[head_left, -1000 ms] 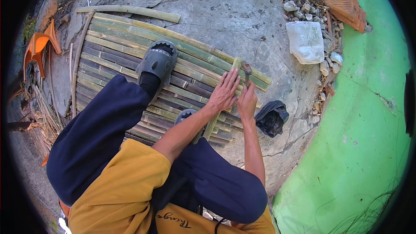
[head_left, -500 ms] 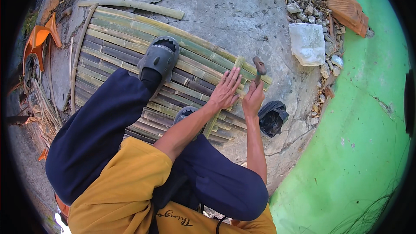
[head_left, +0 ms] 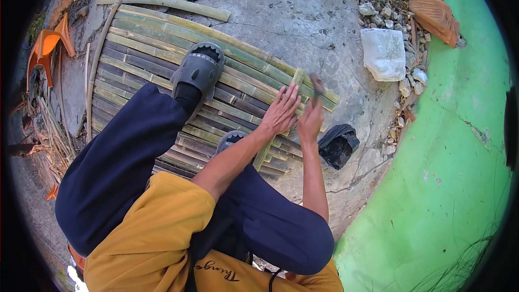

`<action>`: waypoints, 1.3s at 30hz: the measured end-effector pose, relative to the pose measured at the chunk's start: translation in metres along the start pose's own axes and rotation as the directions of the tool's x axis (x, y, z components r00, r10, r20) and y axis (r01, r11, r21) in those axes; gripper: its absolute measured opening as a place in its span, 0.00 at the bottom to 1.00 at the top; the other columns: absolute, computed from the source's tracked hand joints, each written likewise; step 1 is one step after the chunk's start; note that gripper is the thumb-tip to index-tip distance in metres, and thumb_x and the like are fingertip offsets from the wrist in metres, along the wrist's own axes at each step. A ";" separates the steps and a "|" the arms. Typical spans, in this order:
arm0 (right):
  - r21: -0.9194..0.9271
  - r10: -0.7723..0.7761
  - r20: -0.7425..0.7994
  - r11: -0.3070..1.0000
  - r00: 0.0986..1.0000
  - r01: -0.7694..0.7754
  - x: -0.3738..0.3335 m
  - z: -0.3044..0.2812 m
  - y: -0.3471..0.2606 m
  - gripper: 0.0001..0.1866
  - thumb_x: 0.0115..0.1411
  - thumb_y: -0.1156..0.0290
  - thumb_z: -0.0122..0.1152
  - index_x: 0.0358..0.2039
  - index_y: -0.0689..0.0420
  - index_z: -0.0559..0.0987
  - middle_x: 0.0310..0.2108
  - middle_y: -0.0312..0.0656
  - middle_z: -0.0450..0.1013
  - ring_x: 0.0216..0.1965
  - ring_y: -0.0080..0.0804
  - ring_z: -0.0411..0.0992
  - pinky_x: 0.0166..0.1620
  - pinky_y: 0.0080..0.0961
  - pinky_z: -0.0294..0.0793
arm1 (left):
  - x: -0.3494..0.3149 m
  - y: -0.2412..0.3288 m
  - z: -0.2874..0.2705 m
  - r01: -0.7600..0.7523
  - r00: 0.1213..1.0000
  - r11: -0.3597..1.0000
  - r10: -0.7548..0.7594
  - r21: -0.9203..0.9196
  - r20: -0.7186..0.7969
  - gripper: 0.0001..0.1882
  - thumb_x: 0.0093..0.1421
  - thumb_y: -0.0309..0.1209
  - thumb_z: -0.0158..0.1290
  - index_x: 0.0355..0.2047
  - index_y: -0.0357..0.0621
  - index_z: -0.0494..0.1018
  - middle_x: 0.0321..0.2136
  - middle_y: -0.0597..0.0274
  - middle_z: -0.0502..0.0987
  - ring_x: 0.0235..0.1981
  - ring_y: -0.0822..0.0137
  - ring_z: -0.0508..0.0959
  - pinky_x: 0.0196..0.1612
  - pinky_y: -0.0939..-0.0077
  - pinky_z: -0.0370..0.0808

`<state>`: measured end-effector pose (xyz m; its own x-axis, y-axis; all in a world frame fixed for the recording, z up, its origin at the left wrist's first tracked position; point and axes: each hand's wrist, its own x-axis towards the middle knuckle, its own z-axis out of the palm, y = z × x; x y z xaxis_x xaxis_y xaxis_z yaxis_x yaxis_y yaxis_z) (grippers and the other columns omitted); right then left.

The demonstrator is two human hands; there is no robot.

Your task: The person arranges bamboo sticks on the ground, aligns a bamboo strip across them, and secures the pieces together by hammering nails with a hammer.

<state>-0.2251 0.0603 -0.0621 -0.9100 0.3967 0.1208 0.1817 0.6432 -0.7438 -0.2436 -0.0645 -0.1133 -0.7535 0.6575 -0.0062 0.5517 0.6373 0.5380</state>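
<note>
The bamboo slats (head_left: 178,46) run in stripes of green, straw-yellow and dark purplish brown; the cross strip (head_left: 298,77) is pale yellow-green; the blurred hammer head (head_left: 317,84) is brown; the bag (head_left: 339,147) is black; the shoe (head_left: 198,72) is grey with a zigzag of pale teeth; trousers (head_left: 116,162) navy; shirt (head_left: 151,219) mustard with black script; concrete (head_left: 281,24) mottled grey; block (head_left: 383,54) white; tile (head_left: 434,15) terracotta; the curved surface (head_left: 421,189) bright green.
</note>
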 end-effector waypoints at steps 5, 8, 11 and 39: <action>-0.096 0.192 0.173 0.980 0.966 -0.177 0.008 0.001 -0.011 0.11 0.75 0.67 0.48 0.46 0.63 0.70 0.28 0.64 0.75 0.32 0.72 0.75 0.31 0.54 0.70 | -0.010 -0.015 0.005 0.014 1.000 1.000 -0.013 -0.024 0.024 0.33 0.60 0.47 0.57 0.57 0.33 0.72 0.75 0.35 0.51 0.78 0.40 0.46 0.79 0.44 0.41; 0.015 0.256 0.033 0.966 0.966 -0.256 0.001 -0.006 -0.013 0.12 0.75 0.66 0.50 0.46 0.63 0.69 0.31 0.68 0.76 0.35 0.76 0.74 0.31 0.60 0.68 | -0.008 -0.009 0.005 0.005 1.000 1.000 -0.005 -0.008 0.027 0.29 0.61 0.49 0.56 0.54 0.38 0.73 0.74 0.37 0.53 0.78 0.43 0.46 0.79 0.44 0.40; -0.186 0.213 0.275 0.968 0.938 -0.165 0.007 0.010 0.004 0.11 0.75 0.66 0.50 0.46 0.62 0.69 0.29 0.64 0.76 0.34 0.74 0.75 0.31 0.57 0.68 | -0.005 -0.005 0.006 -0.003 0.999 0.997 0.006 0.074 -0.040 0.28 0.61 0.49 0.56 0.51 0.38 0.73 0.74 0.37 0.53 0.78 0.42 0.46 0.79 0.43 0.40; -0.102 0.351 0.081 0.934 0.933 -0.342 0.018 0.002 -0.012 0.13 0.66 0.67 0.65 0.39 0.62 0.72 0.26 0.51 0.77 0.27 0.51 0.78 0.31 0.42 0.72 | -0.013 -0.013 0.003 0.030 0.999 0.997 -0.031 -0.068 -0.022 0.27 0.63 0.42 0.56 0.55 0.33 0.69 0.73 0.37 0.54 0.78 0.41 0.48 0.78 0.43 0.43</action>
<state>-0.2447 0.0584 -0.0518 -0.8155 0.5425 -0.2016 0.5194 0.5321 -0.6687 -0.2396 -0.0800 -0.1224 -0.7779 0.6284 -0.0045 0.5035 0.6275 0.5940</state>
